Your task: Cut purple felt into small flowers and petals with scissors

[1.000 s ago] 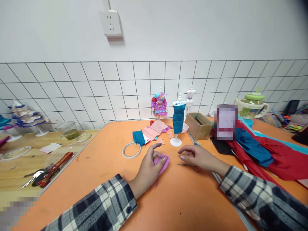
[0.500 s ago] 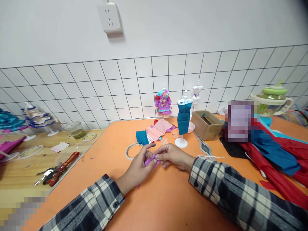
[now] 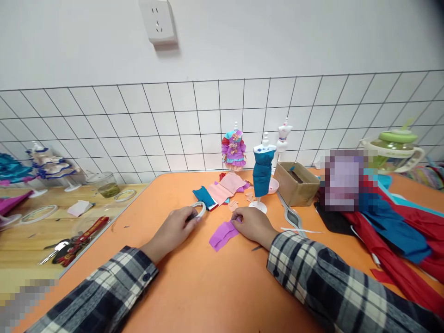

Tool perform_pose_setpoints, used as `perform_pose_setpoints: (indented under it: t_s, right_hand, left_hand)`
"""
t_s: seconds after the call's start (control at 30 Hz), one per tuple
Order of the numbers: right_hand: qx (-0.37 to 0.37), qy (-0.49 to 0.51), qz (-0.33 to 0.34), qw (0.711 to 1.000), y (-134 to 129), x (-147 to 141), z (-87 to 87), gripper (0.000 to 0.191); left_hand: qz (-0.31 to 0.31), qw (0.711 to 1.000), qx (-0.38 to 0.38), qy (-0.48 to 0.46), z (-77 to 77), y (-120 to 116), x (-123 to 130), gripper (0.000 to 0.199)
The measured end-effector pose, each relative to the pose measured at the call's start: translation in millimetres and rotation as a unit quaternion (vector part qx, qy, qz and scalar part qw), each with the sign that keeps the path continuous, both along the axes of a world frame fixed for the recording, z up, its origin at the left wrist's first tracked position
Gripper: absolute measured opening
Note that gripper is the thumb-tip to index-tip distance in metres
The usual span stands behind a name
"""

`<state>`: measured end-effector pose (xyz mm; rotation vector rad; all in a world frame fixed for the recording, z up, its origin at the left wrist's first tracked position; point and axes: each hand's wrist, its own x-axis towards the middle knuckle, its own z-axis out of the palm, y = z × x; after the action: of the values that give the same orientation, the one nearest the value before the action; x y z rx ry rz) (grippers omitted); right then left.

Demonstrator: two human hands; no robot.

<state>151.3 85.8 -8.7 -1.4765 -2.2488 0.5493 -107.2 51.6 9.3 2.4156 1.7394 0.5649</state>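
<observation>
The left hand (image 3: 175, 230) has swapped the purple strip (image 3: 222, 235) for the white ring (image 3: 202, 210), left of frame centre, fingers clamped on it. This leaves the strip, mid-frame, to the right hand (image 3: 255, 225), whose fingers seem pinched on its end.

- Left hand (image 3: 175, 226): palm down, fingers (image 3: 188, 214) curled, thumb closed in.
- Right hand (image 3: 255, 225): knuckles up, fingertips pinched.
- Left forearm (image 3: 104, 289): slants inward from worktop's (image 3: 194, 296) left edge.
</observation>
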Motion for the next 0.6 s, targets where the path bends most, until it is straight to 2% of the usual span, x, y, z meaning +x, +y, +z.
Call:
perform_pose_setpoints:
  t_s: [0.07,0.1,0.17,0.23,0.4,0.5,0.6]
  right_hand:
    - [0.005,-0.014,-0.005,1.0,-1.0,-1.1,0.5,0.016]
    - [0.006,-0.02,-0.007,1.0,-1.4,-1.5,0.8,0.016]
    - [0.008,-0.03,-0.008,0.999,-2.2,-2.3,1.4,0.017]
    - [0.009,-0.036,-0.008,0.999,-2.7,-2.9,1.8,0.017]
    - [0.011,-0.041,-0.004,0.999,-2.2,-2.6,5.0,0.019]
    - [0.018,-0.038,-0.008,0.999,-7.0,2.0,14.1,0.026]
    - [0.038,-0.029,-0.022,0.999,-23.6,14.0,26.0,0.036]
  left_hand:
    - [0.007,0.999,0.02,-0.044,3.1,-8.7,13.4,0.027]
    - [-0.016,0.999,0.029,-0.04,4.8,-14.3,20.9,0.025]
    - [-0.116,0.992,0.034,0.032,7.0,-25.9,35.8,0.02]
    - [-0.158,0.982,0.033,0.096,6.8,-35.3,48.2,0.02]
    - [-0.137,0.979,0.022,0.147,0.3,-40.9,58.7,0.018]
    - [-0.132,0.981,0.034,0.141,-1.4,-37.6,55.2,0.018]
    - [-0.112,0.983,0.039,0.143,-0.3,-33.9,51.6,0.02]
